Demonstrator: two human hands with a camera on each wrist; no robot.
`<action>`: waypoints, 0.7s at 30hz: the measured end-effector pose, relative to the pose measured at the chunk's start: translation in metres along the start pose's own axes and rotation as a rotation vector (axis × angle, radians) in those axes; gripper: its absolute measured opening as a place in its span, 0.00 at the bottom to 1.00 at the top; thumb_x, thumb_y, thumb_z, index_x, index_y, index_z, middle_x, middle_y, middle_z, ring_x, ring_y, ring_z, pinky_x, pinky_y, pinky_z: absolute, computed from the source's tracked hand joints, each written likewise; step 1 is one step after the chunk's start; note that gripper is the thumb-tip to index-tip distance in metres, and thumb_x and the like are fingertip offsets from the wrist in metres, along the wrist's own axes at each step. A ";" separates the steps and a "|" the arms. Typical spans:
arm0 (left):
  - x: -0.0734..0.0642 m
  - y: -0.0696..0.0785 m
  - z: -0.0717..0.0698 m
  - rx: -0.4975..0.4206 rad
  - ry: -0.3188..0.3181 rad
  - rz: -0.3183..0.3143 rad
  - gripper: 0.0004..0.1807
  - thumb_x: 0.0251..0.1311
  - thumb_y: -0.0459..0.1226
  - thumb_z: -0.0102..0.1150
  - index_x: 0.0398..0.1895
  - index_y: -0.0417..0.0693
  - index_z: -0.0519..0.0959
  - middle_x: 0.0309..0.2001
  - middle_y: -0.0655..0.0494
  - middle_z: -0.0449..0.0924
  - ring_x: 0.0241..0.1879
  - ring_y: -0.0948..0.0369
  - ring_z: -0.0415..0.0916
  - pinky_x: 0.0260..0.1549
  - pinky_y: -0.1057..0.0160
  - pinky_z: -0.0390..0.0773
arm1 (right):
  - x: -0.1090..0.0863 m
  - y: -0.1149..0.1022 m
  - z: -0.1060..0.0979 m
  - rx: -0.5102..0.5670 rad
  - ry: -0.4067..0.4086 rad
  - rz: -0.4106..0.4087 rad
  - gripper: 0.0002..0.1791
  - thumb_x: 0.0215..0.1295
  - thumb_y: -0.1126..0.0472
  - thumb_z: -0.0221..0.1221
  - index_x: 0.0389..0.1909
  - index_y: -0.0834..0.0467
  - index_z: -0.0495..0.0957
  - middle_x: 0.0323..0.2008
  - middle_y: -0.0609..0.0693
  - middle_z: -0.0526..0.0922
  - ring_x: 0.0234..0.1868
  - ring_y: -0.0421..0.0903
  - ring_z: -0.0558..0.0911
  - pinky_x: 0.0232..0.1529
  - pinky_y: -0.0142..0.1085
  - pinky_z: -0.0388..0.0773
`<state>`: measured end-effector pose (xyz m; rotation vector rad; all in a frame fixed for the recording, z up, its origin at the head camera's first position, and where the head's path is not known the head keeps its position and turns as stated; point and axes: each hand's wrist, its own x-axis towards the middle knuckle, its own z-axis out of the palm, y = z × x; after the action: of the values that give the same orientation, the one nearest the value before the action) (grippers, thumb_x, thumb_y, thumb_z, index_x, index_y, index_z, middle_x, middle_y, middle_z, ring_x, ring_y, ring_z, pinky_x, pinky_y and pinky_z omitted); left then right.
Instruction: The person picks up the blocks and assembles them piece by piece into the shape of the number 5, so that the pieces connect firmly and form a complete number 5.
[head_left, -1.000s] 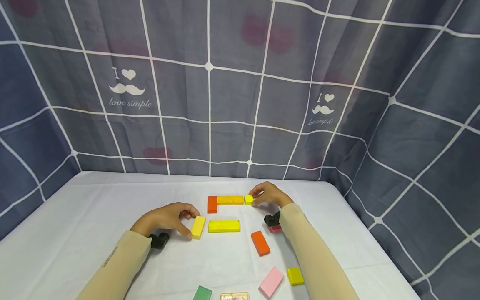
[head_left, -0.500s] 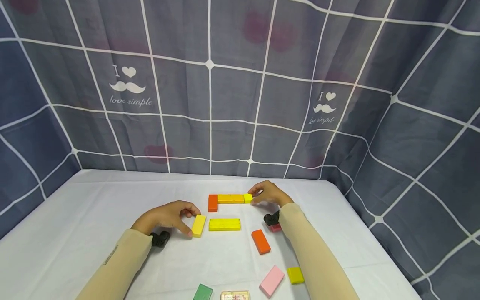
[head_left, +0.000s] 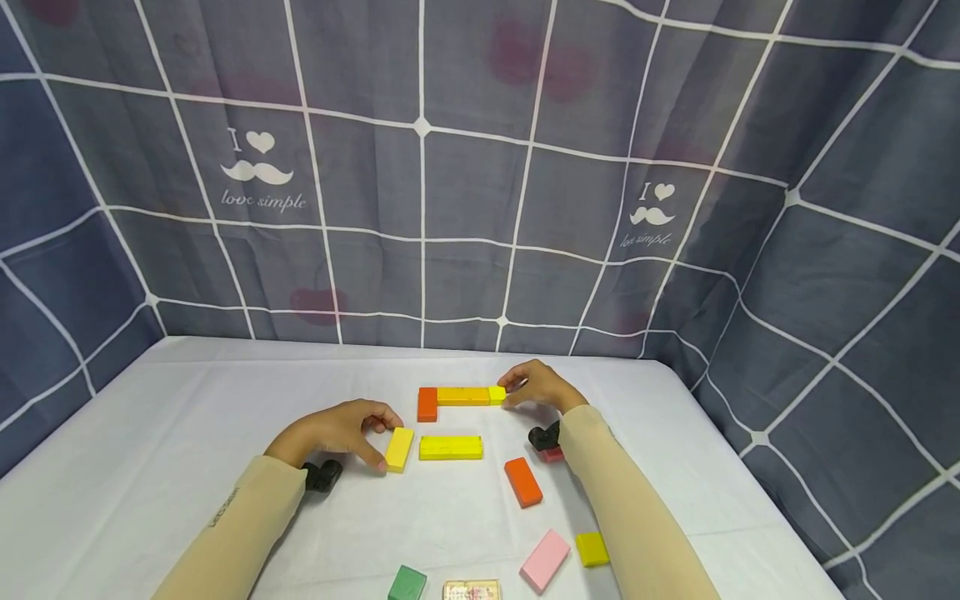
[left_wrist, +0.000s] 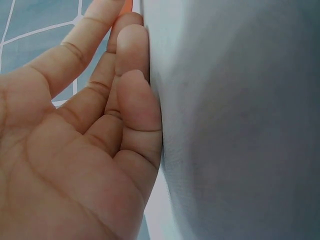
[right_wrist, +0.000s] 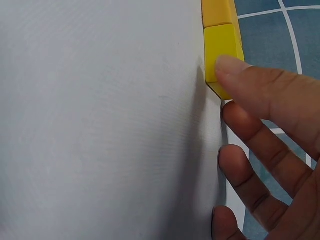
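In the head view my left hand (head_left: 341,432) holds a pale yellow block (head_left: 399,450) by its ends, thumb at the near end and a finger at the far end. The left wrist view shows the palm and curled fingers (left_wrist: 132,102) against the white tabletop; the block is hidden there. My right hand (head_left: 540,387) pinches a small yellow block (head_left: 497,396). In the right wrist view the thumb lies on this yellow block (right_wrist: 220,45), which touches the end of an orange-yellow block (head_left: 462,397). A red-orange block (head_left: 427,404) stands crosswise at that row's left end.
A long yellow block (head_left: 451,447) lies between the hands. Nearer are an orange block (head_left: 522,482), a pink block (head_left: 545,561), a yellow-green block (head_left: 592,549), a green block (head_left: 407,583) and a patterned block (head_left: 471,590). A red block (head_left: 552,455) is partly under the right wrist.
The small yellow block has slid left in my right hand, closing the gap to the orange-yellow block. My left hand and its block have stayed nearly still.
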<state>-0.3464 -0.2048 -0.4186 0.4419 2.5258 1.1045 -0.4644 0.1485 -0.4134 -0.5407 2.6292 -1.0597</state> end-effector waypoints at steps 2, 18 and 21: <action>0.000 0.000 0.000 -0.001 0.000 -0.001 0.28 0.47 0.30 0.86 0.53 0.44 0.84 0.44 0.55 0.79 0.49 0.55 0.72 0.59 0.53 0.75 | -0.001 0.000 -0.001 0.010 -0.010 -0.012 0.18 0.60 0.69 0.77 0.51 0.63 0.89 0.45 0.53 0.90 0.51 0.49 0.85 0.63 0.46 0.78; -0.001 0.001 -0.001 -0.019 -0.012 0.002 0.30 0.47 0.30 0.86 0.55 0.43 0.84 0.46 0.55 0.80 0.50 0.55 0.72 0.61 0.53 0.75 | -0.012 -0.004 -0.007 0.039 -0.003 -0.066 0.27 0.64 0.71 0.72 0.64 0.70 0.80 0.52 0.63 0.87 0.54 0.57 0.84 0.63 0.48 0.77; -0.001 0.001 -0.002 -0.031 -0.022 0.012 0.31 0.46 0.29 0.86 0.56 0.42 0.83 0.47 0.55 0.80 0.50 0.55 0.72 0.61 0.54 0.75 | -0.016 -0.008 -0.009 0.042 0.005 -0.105 0.25 0.65 0.70 0.72 0.63 0.68 0.82 0.54 0.62 0.86 0.52 0.56 0.83 0.60 0.47 0.79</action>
<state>-0.3464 -0.2056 -0.4169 0.4591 2.4868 1.1356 -0.4514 0.1559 -0.3998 -0.6743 2.6013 -1.1462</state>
